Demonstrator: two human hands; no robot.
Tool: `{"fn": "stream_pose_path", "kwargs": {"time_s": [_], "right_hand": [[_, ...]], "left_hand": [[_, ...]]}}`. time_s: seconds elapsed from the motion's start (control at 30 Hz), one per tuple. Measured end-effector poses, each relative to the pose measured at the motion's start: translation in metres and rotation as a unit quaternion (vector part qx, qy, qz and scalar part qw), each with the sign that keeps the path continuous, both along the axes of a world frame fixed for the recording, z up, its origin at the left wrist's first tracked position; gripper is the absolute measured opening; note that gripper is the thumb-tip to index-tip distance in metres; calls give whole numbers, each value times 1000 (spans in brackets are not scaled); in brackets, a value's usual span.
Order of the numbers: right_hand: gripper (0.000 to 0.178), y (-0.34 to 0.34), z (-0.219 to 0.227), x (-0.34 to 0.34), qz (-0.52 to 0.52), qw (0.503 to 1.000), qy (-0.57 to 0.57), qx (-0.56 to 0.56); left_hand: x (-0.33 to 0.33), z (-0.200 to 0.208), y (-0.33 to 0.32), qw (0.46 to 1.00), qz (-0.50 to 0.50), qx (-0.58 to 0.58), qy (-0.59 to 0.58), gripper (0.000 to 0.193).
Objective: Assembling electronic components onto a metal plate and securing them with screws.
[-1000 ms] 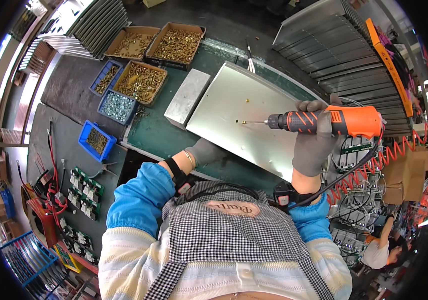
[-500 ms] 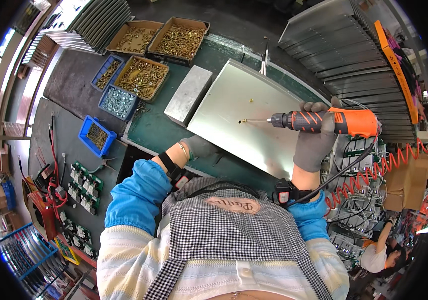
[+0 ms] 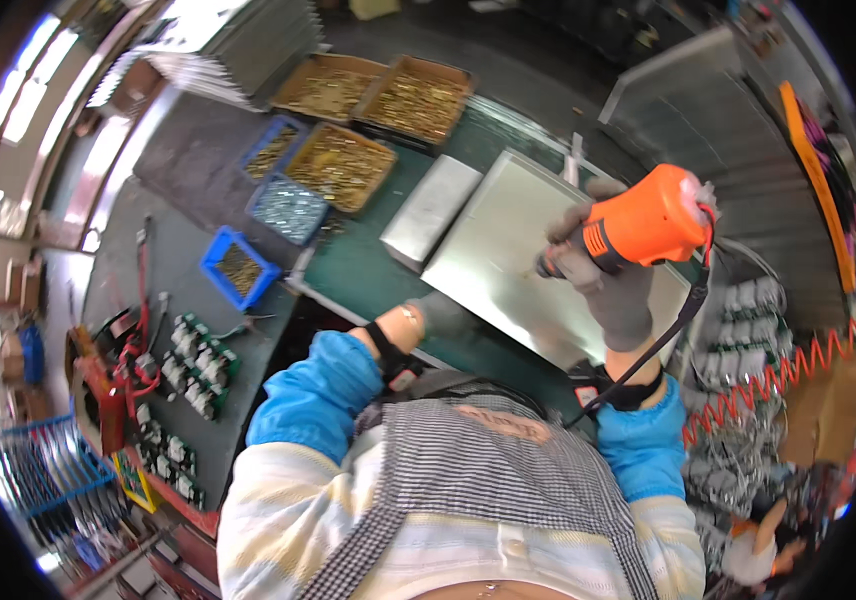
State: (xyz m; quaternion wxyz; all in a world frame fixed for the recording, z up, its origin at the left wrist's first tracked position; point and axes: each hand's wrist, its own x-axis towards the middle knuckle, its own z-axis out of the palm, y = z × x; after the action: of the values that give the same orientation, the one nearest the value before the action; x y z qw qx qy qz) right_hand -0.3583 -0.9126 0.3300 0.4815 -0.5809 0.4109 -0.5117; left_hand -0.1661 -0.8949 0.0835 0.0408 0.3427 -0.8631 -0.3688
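My right hand [image 3: 603,285], in a grey glove, is closed around an orange and black power screwdriver [image 3: 648,215]. Its front end is tipped down over a flat silver metal panel [image 3: 508,245]; the bit is hidden or lost in blur. My left hand [image 3: 443,316], also gloved, is at the panel's near left edge, with its fingers smeared and partly hidden. Against the panel's left side lies a grey metal block [image 3: 433,212]. A black cord [image 3: 638,365] trails from the screwdriver past my right wrist.
Cardboard trays of brass-coloured screws [image 3: 413,100] and blue bins of small hardware [image 3: 288,208] stand at the back left. Circuit boards [image 3: 198,365] lie at the left. Stacked metal panels [image 3: 728,150] rise at the back right, above a red coiled hose [image 3: 748,390]. Another person [image 3: 753,550] is at lower right.
The screwdriver has swung from lying nearly level to tipped down toward the panel, its rear end raised. My view has shifted, so the bench appears farther right and lower.
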Motion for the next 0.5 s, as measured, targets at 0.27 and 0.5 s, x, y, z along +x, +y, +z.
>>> {"fn": "stream_pose_path", "kwargs": {"time_s": [0.27,0.5], "right_hand": [[85,-1,-3,5,55,996,-54,-37],[82,-8,-17,-4,55,995,-67,-44]], "left_hand": [[58,63,18,960,175,184,114,41],[221,130,-20,826,556,1,-95,40]]}}
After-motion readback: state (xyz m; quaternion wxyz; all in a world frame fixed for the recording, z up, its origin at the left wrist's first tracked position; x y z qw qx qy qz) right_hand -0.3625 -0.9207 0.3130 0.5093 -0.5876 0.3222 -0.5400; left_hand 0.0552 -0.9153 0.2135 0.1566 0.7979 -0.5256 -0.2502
